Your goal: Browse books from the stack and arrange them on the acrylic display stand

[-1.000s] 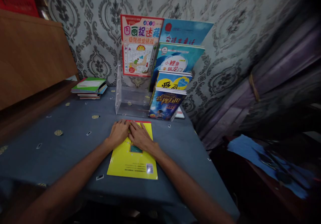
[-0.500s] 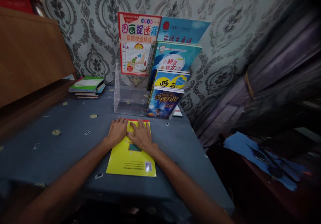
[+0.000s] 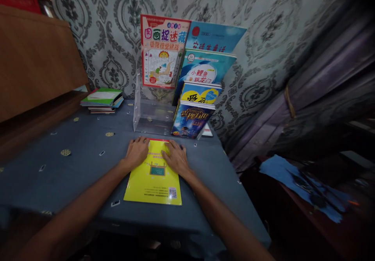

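A yellow book (image 3: 155,190) lies flat on the cloth-covered table, its cover printed with a small green board and a QR code. My left hand (image 3: 137,152) rests along its upper left edge, fingers lying flat and close together. On the opposite upper edge is my right hand (image 3: 176,156), palm down with its fingers a little apart and the thumb reaching inward over the cover. Just beyond the book stands a clear plastic book rack (image 3: 152,124). The rack holds a red-bordered picture book (image 3: 162,58) on its left and several others at right, with a dark blue book (image 3: 191,120) in front.
A stack of books (image 3: 102,99) lies at the back left, near a wooden panel (image 3: 38,62). Patterned wallpaper rises behind the rack. At right, past the table edge, hang purple curtains (image 3: 272,109), and a blue cloth (image 3: 293,179) lies on a dark surface.
My right hand has slid right, from the middle of the yellow book to its right edge, uncovering the printed board. My left hand has stayed in place.
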`<control>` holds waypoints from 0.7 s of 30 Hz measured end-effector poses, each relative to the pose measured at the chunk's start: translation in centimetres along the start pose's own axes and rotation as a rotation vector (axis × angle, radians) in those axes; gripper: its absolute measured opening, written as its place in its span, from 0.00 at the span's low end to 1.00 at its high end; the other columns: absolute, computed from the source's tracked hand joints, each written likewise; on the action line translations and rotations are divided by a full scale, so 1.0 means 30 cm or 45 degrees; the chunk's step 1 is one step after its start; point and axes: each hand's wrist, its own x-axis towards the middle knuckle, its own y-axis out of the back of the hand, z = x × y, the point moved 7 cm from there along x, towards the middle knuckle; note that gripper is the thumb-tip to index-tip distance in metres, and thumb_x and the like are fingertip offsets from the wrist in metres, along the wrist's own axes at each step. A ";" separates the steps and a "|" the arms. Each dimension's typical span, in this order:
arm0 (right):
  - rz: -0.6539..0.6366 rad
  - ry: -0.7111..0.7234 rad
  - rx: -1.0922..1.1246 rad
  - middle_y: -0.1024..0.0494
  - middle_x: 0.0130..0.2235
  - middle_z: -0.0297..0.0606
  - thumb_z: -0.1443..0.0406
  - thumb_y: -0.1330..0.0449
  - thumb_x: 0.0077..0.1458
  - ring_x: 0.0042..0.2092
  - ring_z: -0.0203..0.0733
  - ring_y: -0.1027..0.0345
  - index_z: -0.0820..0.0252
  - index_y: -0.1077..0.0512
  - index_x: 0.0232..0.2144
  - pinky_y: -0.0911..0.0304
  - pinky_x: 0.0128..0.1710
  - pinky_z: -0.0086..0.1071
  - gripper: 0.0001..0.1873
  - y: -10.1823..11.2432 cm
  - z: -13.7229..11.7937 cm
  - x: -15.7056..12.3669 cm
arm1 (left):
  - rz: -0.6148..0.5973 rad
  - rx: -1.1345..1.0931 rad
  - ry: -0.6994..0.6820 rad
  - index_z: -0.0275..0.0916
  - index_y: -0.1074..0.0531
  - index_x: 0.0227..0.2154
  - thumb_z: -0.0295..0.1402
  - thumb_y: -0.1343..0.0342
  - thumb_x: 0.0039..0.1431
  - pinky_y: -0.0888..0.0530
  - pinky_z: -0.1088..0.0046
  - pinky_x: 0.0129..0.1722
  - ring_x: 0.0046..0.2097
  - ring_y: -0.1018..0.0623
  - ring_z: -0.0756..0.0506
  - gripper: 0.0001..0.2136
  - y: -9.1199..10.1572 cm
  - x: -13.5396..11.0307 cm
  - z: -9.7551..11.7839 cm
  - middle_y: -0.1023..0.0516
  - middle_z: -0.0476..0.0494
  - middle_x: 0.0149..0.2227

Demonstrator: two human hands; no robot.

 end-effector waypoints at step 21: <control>0.074 0.164 0.403 0.25 0.59 0.42 0.73 0.52 0.59 0.61 0.43 0.32 0.58 0.30 0.58 0.39 0.62 0.44 0.27 -0.026 0.156 0.116 | 0.031 0.102 -0.015 0.39 0.29 0.51 0.28 0.58 0.68 0.31 0.59 0.54 0.54 0.25 0.40 0.15 -0.007 0.046 -0.064 0.24 0.36 0.53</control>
